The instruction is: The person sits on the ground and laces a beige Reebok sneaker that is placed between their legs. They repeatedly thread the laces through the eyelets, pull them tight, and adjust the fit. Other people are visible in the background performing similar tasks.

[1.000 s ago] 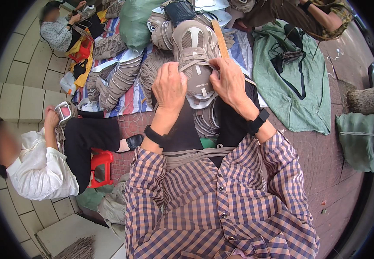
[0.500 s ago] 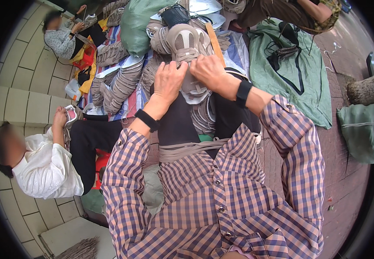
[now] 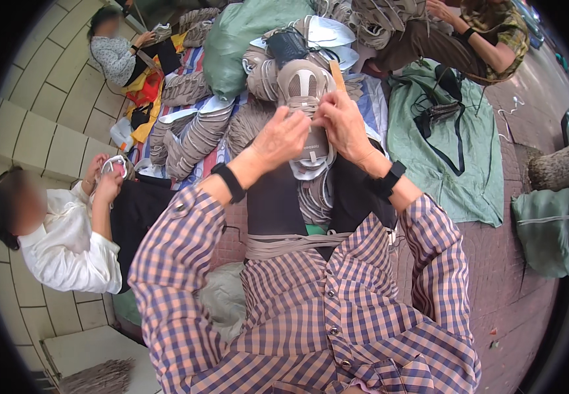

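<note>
1. On the tongue of a grey-beige shoe upper (image 3: 299,84), a small line of pale lettering (image 3: 314,146) is being shown, too blurred to be made out; just below it, a short white tab (image 3: 312,156) is being exposed.

2. Over the laces (image 3: 303,105), the left hand (image 3: 276,139) is being held with its back turned upward and its fingers curled, the forearm being angled in from the lower left.

3. From the lower right, the right hand (image 3: 345,128) is being brought to the same laces, its fingers bent and its fingertips gathered just beside those of the left. Whether a lace is being pinched by either hand cannot be told, as the contact is being partly hidden.

4. At each wrist, a dark band is being worn, one on the left (image 3: 229,182) and one on the right (image 3: 389,180).

5. Just beyond the knees of dark trousers (image 3: 273,200), midway between them, the shoe upper is being kept with its toe pointed away from the person and its tongue toward the lap. Its long axis is being set nearly straight ahead, with the toe leaning slightly left.
</note>
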`<state>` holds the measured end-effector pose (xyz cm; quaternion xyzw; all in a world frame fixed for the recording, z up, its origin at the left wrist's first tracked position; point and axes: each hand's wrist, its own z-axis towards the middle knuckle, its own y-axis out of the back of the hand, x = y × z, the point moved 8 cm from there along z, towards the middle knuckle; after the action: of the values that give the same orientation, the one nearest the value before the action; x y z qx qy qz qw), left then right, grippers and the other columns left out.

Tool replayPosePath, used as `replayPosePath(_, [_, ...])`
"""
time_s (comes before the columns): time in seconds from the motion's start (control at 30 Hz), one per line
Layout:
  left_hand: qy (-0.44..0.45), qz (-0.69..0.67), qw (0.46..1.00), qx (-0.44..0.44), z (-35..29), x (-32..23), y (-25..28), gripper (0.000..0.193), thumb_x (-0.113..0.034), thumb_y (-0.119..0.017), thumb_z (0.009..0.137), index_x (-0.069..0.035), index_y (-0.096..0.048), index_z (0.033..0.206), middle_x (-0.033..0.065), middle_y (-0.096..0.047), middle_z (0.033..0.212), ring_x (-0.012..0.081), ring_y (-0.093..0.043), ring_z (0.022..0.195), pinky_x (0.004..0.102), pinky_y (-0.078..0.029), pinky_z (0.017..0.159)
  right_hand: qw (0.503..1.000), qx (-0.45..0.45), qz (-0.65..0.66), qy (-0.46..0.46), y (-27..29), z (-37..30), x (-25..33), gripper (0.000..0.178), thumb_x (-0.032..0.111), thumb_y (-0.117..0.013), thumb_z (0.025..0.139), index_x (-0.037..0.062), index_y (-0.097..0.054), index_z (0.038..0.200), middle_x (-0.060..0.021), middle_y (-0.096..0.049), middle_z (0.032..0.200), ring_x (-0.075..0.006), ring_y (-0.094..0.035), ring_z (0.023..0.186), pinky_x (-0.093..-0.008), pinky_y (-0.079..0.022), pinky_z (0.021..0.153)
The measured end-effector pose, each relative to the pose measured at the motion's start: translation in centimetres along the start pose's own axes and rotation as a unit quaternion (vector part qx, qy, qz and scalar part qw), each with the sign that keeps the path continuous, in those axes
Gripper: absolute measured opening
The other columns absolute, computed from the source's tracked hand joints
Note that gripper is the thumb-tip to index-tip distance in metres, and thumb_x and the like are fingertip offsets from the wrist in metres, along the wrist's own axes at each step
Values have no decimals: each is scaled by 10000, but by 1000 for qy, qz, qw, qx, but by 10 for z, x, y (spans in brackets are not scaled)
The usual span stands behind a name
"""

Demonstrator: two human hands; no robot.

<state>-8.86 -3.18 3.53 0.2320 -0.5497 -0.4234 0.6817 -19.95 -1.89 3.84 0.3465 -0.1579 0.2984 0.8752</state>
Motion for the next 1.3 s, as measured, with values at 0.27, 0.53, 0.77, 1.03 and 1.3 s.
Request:
replayPosePath(0.27, [233,-330,888,-219,-5,-19,174,200,11,-720,697,27,-599,856,173,-626,1044,266,-619,725,363,-509,608,984,-93,149,33,112,24,134,68,18,-663,737,24,-650,804,-112,-582,988,-271,-557,973,-349,-458,821])
replayPosePath(0.53, [129,-557,792,-215,-34,-101,239,284,-23,-719,696,44,-635,959,175,-641,991,258,-641,702,333,-525,544,933,8,320,167,139,-26,238,48,42,-714,712,84,-693,720,-54,-609,913,-194,-522,767,-308,-389,663])
replayPosePath(0.77, [210,-518,796,-231,-33,-83,237,355,-56,-751,672,-7,-670,1014,128,-637,988,236,-651,715,281,-532,560,949,-6,232,215,141,-36,258,74,72,-689,741,56,-709,811,-63,-610,946,-252,-574,831,-382,-436,712])
replayPosePath(1.03, [255,-575,745,-220,-30,-82,218,177,-44,-793,723,-40,-697,872,69,-679,758,163,-653,646,268,-513,555,982,44,116,-141,42,-79,101,264,12,-660,814,42,-659,1076,-112,-635,1123,-281,-637,940,-349,-523,789])
replayPosePath(1.3, [309,-673,672,-25,-66,-88,172,141,49,-635,825,-25,-703,924,80,-689,813,159,-688,717,250,-535,642,965,104,215,-106,44,-107,88,305,-14,-605,790,24,-659,1088,-137,-678,1056,-297,-674,901,-364,-548,773])
